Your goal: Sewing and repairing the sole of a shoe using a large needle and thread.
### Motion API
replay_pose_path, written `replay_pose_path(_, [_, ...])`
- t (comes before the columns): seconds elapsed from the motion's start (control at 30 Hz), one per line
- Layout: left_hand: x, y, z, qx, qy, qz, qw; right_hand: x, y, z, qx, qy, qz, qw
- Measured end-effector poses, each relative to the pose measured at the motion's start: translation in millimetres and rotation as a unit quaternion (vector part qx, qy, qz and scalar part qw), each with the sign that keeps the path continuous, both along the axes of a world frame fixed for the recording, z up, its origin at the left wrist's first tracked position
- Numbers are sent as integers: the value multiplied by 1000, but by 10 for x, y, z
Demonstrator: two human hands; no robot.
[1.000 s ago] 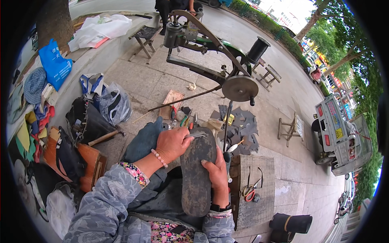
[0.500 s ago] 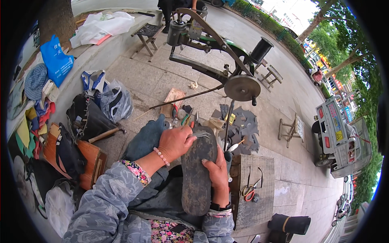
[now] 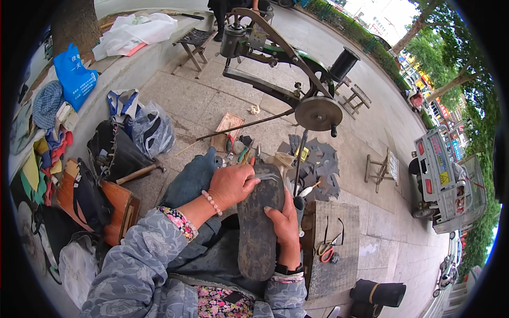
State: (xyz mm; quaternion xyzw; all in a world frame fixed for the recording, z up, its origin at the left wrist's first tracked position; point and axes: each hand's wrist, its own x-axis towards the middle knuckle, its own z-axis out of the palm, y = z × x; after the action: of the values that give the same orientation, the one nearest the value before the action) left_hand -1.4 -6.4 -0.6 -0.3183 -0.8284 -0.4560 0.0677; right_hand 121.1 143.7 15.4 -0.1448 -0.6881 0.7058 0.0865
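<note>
A clear bag point(image 3: 166, 139) is holding something black point(image 3: 152, 127). My right hand point(image 3: 285, 220) is clamping the sole's point(image 3: 257, 233) right edge above my lap point(image 3: 214, 254); my left hand point(image 3: 230, 185) is pinching a thin grey piece point(image 3: 268, 176) at its far end, staying nearly as before.

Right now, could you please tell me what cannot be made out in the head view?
All in the head view:
Sole: its far face is turned away from the camera.
Left hand: it covers whatever it may be pinching.
Right hand: the sole hides most of its fingers.
Person: cut off by the top edge.
</note>
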Motion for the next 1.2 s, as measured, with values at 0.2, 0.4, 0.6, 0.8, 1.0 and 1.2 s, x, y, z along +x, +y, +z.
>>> replay_pose_path(0.2, [-33,-11,7,-6,5,2,1000,1,-2,-10,-28,0,2,1000])
replay_pose_path(0.4, [-39,-2,40,-10,-3,-5,1000,2,22,-31,-50,-4,-4,999])
replay_pose_path(0.6, [-46,-16,16,-12,4,1,1000,1,15,3,-65,-4,0,998])
replay_pose_path(0.8, [-24,-6,1,-3,8,-15,1000,12,-2,33,-76,-7,-10,997])
replay_pose_path(1.0, [2,4,-35,21,28,-50,998,17,3,6,-54,-5,-12,998])
replay_pose_path(1.2, [-22,-18,10,-13,-9,-37,999,11,0,14,-46,6,-8,999])
